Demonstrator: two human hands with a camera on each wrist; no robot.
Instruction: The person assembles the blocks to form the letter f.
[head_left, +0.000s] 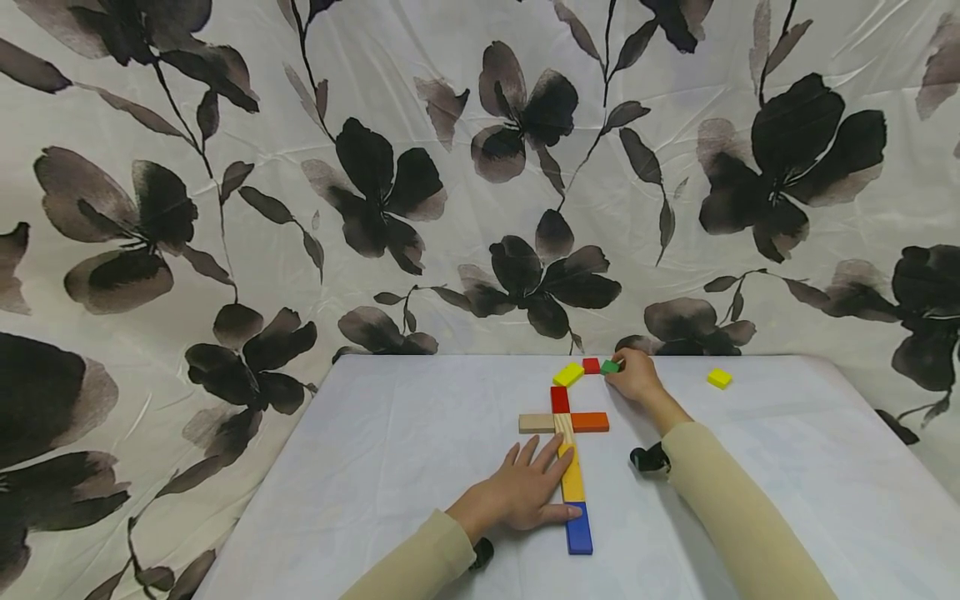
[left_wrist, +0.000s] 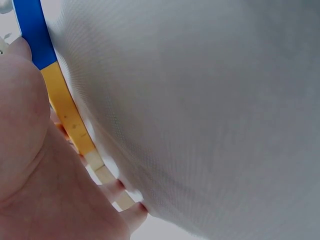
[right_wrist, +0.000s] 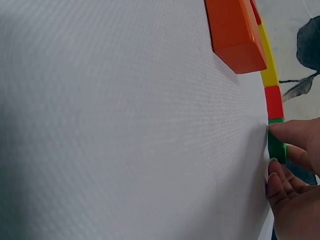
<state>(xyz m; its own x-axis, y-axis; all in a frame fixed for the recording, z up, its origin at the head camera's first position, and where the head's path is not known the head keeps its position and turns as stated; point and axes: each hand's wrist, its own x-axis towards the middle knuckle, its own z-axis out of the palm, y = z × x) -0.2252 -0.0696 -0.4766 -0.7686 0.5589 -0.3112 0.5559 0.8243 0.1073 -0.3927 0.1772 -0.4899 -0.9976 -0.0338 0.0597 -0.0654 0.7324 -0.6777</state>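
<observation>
My right hand (head_left: 637,377) pinches a small green block (head_left: 610,367) between thumb and fingers near the table's far edge. The block's left end meets a red block (head_left: 591,366), and a tilted yellow block (head_left: 568,374) follows on the left. With fingers spread, my left hand (head_left: 521,492) rests along a column of flat blocks, its thumb on the blue block (head_left: 580,533) and its fingers over the orange-yellow block (head_left: 573,479). Above these come a plain wood block (head_left: 563,424) and an upright red block (head_left: 560,400).
A tan block (head_left: 537,423) and an orange block (head_left: 590,422) form a crossbar on either side of the column. Apart on the right lies a yellow block (head_left: 719,379). The white table (head_left: 390,467) ends against a flower-patterned cloth (head_left: 450,208).
</observation>
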